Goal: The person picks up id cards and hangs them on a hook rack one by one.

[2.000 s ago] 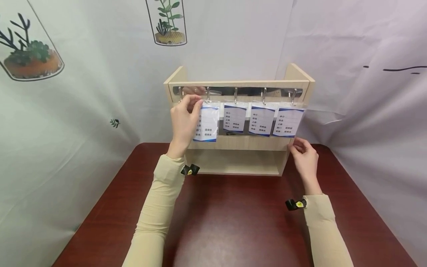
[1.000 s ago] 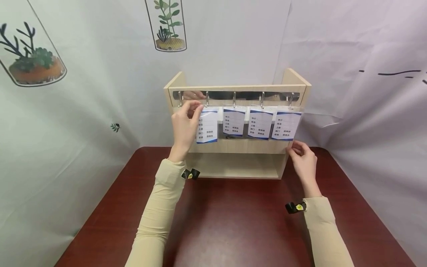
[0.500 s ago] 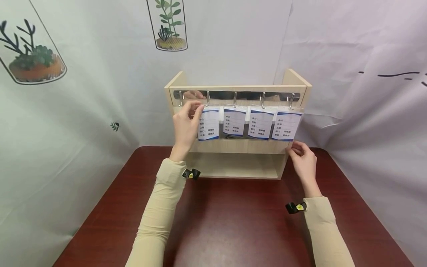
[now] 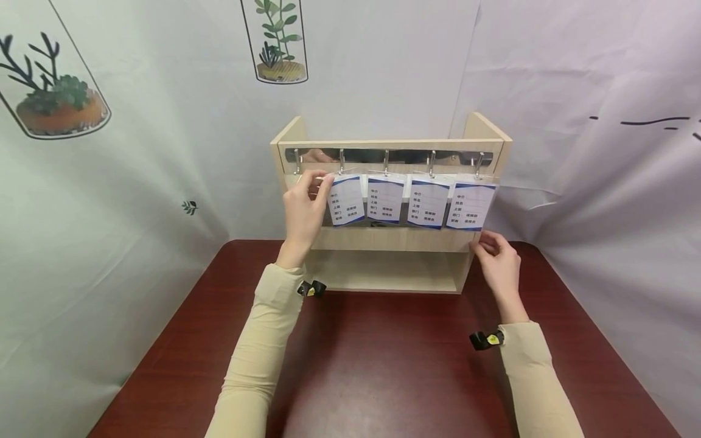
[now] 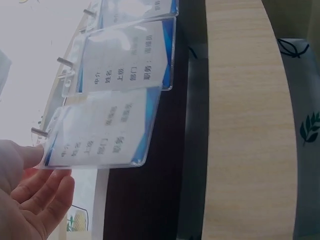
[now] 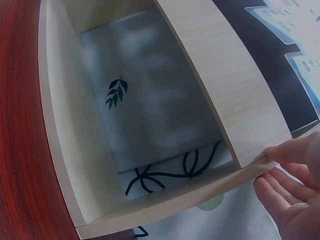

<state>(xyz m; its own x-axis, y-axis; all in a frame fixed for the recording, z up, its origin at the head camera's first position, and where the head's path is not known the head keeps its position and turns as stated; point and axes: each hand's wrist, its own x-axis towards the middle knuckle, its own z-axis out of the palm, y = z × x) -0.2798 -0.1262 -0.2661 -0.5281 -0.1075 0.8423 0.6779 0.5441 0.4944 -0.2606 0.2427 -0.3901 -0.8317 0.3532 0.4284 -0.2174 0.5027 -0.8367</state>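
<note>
My left hand pinches the upper left corner of a clear-sleeved name badge, thumb in front. This badge hangs slightly tilted below the second metal hook from the left. In the left wrist view, that hook's tip sits at the badge's top edge; whether it passes through the slot is hard to tell. Three more badges hang to the right, among them the rightmost badge. With thumb and fingers, my right hand grips the right side edge of the wooden rack, below that badge.
A shiny strip with several hooks runs along the rack's upper front; its leftmost hook bears no badge. Beneath the front board lies an open lower shelf. The rack stands on a dark red table before a printed cloth backdrop.
The badge in my left hand has swung from nearly straight to tilted, its lower end shifting right and up. My right hand keeps its grip on the rack. The head view has shifted slightly.
</note>
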